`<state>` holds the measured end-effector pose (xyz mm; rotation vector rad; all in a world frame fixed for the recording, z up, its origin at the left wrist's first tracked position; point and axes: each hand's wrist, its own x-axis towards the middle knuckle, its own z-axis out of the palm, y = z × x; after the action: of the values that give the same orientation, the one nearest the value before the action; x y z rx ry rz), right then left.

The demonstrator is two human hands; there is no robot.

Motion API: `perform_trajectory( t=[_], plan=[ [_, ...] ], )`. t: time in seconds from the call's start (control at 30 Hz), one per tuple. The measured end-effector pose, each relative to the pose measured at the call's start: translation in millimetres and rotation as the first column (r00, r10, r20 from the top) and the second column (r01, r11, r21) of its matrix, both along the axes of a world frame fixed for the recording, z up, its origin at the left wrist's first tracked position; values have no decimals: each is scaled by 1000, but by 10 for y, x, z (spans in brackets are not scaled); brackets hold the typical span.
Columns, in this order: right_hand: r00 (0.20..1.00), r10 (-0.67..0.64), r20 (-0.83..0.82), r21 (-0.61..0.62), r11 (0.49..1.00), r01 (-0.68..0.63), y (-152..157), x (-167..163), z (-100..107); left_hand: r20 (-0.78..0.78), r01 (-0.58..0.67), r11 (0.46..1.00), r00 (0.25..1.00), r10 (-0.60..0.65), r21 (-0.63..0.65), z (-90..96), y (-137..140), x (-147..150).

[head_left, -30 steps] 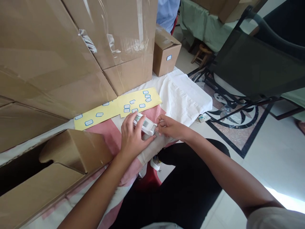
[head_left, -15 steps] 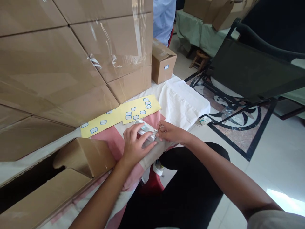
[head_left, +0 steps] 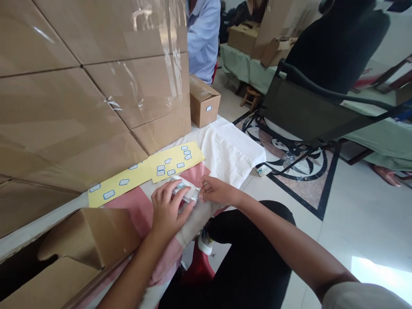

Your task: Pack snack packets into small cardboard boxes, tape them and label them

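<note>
A small white box (head_left: 190,191) with a greenish print and dark lines at its right end lies on the pink-and-white cloth (head_left: 167,266). My left hand (head_left: 168,206) grips it from the left, fingers over the far side and thumb along the near side. At the box's right end, my right hand (head_left: 215,190) has its fingers curled together in a pinch; whatever they hold is too small to make out. Just beyond the box, yellow sheets (head_left: 174,159) carry several small blue-edged labels.
Taped cardboard boxes (head_left: 106,107) are stacked at the left. An open carton (head_left: 112,231) stands near my left forearm. A smaller labelled box (head_left: 206,105) sits at the table's far end. Beyond the floor mosaic's edge is a dark folding chair (head_left: 299,103); a person in blue (head_left: 204,38) is behind the stack.
The view has tilted up and turned slightly right, so more of the far room shows. Both hands stay at the small white box in nearly the same pose.
</note>
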<state>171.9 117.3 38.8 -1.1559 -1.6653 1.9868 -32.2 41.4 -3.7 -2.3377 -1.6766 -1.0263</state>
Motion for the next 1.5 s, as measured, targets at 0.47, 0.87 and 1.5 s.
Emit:
perform_trajectory(
  t=[0.47,0.87,1.5],
  plan=[
    [998,47,-44,199,979,-37,-59,40,-140,-18,12,998,1000,-11,54,-23,26,5],
    [992,83,98,448,886,-118,-39,62,-130,12,14,996,1000,-15,92,-91,47,-12],
    [987,-54,-153,426,897,115,252,-417,490,95,12,970,995,-35,242,51,-22,56]
  ],
)
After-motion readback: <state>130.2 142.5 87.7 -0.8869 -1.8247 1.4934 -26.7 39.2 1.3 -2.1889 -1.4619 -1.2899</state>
